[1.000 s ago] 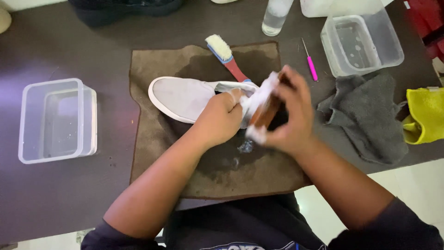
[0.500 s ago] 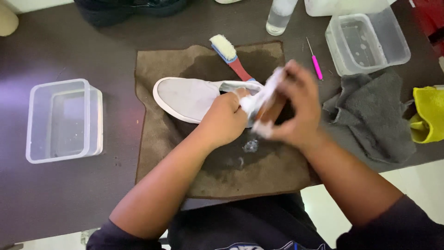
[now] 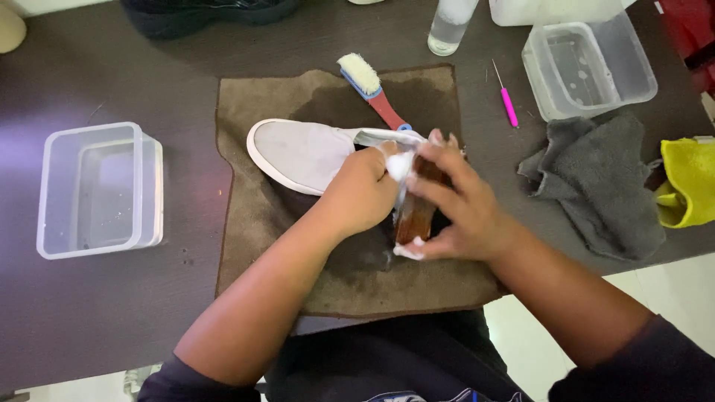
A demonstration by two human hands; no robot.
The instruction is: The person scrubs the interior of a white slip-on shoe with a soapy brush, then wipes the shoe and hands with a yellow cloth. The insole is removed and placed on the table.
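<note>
Seen from above, the right hand has dropped lower than a second ago and now lies along the heel end of a pale grey slip-on shoe with a white sole, fingers closed around a brown wooden-backed brush flecked with white foam. The left hand is clenched on the shoe's opening as before, holding it on its side on a damp brown cloth mat spread over a dark table. The brush's bristles and the shoe's heel are hidden under both hands, so where they meet cannot be made out. Beyond the shoe lies a blue and red brush with pale bristles. A crumpled grey towel sits to the right, a clear plastic tub to the left.
</note>
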